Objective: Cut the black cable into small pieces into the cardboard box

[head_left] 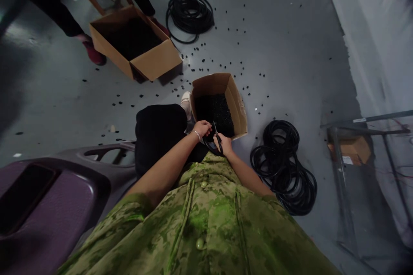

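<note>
Grey flr (284,51) bearing blk bits (141,96); cardbd box (238,107) holding blk pcs (222,109); R hand (226,144) gripping scissors (217,136); L hand (202,127) bunching, hold unclear.

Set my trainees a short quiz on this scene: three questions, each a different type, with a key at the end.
1. Multiple choice: What does the camera wearer's right hand hold?
a) a hammer
b) scissors
c) a brush
2. True or false: In the picture, a coil of black tubing lies to the right of the near cardboard box.
3. Fill the gap: Small black pieces are scattered over the grey ____.

Key: 1. b; 2. true; 3. floor.
</note>
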`<action>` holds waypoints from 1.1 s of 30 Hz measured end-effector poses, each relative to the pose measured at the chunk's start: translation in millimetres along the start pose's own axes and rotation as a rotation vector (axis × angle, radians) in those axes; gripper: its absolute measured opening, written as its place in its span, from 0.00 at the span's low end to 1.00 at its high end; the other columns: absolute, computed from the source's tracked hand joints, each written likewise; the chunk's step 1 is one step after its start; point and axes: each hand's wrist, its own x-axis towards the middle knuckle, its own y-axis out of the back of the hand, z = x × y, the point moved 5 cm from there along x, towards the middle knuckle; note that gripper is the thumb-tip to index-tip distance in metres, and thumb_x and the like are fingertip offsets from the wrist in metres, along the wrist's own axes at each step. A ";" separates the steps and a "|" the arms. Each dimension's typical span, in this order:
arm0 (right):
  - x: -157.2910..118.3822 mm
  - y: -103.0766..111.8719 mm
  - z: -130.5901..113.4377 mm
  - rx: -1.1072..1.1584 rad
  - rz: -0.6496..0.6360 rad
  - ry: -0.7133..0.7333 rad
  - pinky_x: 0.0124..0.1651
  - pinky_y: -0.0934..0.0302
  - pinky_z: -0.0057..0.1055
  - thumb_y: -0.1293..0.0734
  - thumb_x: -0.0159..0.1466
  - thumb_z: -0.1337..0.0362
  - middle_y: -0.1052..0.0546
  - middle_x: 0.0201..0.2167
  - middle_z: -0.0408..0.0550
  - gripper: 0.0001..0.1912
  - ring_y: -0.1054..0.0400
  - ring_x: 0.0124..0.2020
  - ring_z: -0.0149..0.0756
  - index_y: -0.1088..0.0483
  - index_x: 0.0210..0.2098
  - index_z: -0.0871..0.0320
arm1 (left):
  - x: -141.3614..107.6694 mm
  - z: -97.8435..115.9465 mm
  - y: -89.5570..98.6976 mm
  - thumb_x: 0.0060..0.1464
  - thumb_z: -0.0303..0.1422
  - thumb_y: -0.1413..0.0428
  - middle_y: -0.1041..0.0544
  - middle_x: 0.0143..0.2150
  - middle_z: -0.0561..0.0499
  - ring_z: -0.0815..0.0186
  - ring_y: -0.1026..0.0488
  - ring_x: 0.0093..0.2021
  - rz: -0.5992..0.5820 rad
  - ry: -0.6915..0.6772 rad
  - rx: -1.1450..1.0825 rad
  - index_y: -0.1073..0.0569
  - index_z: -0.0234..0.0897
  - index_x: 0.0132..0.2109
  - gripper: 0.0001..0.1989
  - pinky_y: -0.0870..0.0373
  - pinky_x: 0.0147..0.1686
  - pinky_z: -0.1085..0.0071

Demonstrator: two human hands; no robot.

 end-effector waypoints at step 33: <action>-15.4 10.0 -6.5 0.521 -0.186 -0.153 0.28 0.38 0.24 0.33 0.60 0.52 0.26 0.28 0.42 0.22 0.34 0.24 0.28 0.28 0.50 0.58 | -4.8 0.4 -0.9 0.56 0.28 0.41 0.33 0.18 0.58 0.77 0.41 0.15 -0.082 -0.050 -0.064 0.32 0.34 0.31 0.08 0.46 0.17 0.79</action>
